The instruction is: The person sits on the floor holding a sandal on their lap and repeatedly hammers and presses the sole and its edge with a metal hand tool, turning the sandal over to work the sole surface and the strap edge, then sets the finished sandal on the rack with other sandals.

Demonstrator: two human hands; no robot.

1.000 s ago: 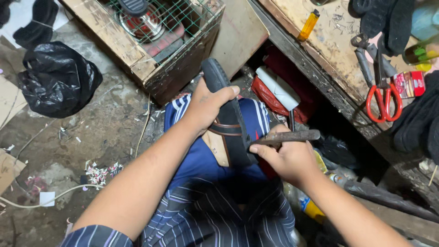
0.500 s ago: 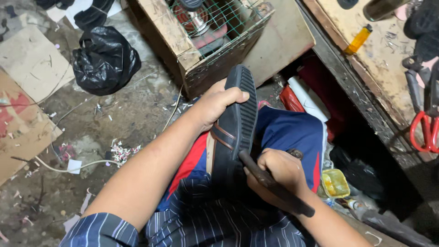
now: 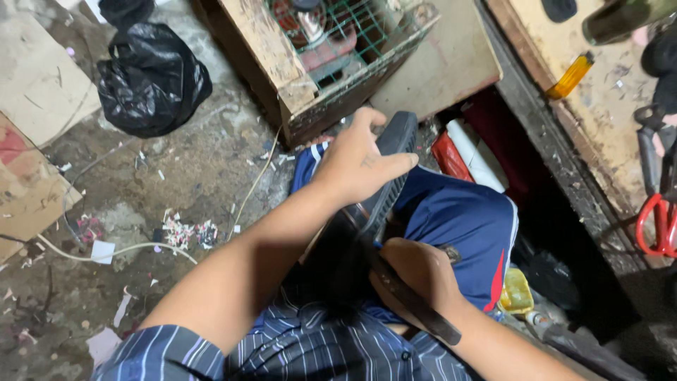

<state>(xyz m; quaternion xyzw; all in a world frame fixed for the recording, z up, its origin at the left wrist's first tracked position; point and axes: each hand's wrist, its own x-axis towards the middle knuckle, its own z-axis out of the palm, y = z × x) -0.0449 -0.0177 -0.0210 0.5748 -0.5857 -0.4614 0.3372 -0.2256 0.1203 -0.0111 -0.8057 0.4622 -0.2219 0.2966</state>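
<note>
Left hand (image 3: 356, 166) grip wrapped over black shoe sole (image 3: 381, 176), sole on edge over lap. Right hand (image 3: 416, 279) at 5 o'clock, fist pressed around dark-handled tool (image 3: 416, 307).

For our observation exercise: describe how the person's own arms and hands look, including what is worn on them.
Both forearms are bare. The left hand and right hand wear no gloves, and no rings or watch can be seen. A navy short sleeve with thin pale stripes covers the left upper arm.

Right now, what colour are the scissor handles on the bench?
Red, the scissor handles at the right edge of the head view.
</note>
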